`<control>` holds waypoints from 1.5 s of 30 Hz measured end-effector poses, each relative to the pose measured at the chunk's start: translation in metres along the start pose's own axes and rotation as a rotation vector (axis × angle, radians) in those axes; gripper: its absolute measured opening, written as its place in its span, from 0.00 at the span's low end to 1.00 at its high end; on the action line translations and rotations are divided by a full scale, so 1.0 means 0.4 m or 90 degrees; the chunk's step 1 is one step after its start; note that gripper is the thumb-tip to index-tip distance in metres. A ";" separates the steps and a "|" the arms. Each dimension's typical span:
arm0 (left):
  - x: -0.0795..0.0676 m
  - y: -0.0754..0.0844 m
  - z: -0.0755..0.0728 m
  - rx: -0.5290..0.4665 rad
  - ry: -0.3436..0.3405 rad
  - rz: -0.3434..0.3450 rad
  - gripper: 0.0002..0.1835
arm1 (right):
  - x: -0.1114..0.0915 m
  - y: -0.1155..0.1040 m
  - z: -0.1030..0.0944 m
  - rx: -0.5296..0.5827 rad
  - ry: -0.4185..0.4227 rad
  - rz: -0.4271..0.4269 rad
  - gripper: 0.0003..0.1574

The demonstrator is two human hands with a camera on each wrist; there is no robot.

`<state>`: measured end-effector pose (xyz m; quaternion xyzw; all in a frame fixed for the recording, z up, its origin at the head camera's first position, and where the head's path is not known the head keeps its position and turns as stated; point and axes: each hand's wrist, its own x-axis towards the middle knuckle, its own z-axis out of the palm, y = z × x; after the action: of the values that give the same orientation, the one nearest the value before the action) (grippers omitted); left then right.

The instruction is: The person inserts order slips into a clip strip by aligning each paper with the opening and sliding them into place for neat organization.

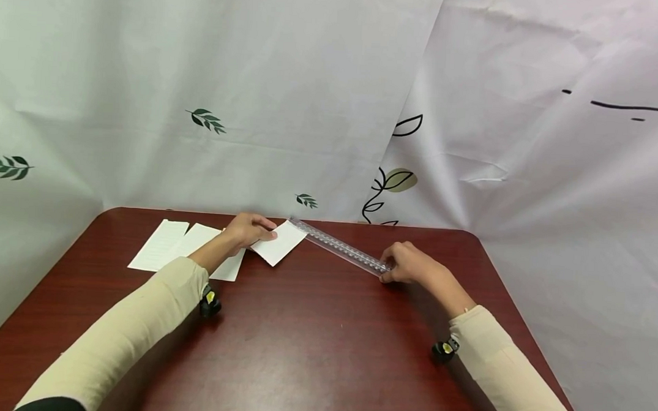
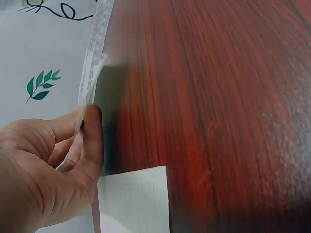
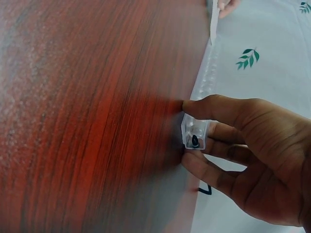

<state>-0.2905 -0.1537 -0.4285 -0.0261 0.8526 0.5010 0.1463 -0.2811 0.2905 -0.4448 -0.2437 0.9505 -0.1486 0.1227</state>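
My left hand [image 1: 246, 229] pinches a small white sheet of paper [image 1: 279, 243] between thumb and fingers, above the far part of the table. In the left wrist view the paper [image 2: 98, 73] shows nearly edge-on, in front of a long clear plastic strip [image 2: 100, 29]. That strip [image 1: 343, 249] has a row of small raised shapes along it and slants down to the right from behind the paper. My right hand [image 1: 409, 263] grips its near right end. Seen from the right wrist, thumb and fingertips hold the strip's box-like end [image 3: 194, 133]. Whether the left hand touches the strip, I cannot tell.
Several white paper pieces [image 1: 159, 245] lie on the dark red wooden table [image 1: 322, 352], left of and partly behind the left hand. A pale cloth backdrop [image 1: 256, 104] with leaf prints hangs along the table's back edge and both sides.
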 end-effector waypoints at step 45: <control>0.030 0.022 0.056 0.088 -0.006 0.055 0.23 | -0.049 -0.121 -0.059 -0.002 -0.006 0.046 0.23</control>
<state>-0.2987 -0.1291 -0.4346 0.0232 0.8846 0.4472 0.1303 -0.2509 0.2652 -0.4032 -0.2105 0.9583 -0.1413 0.1320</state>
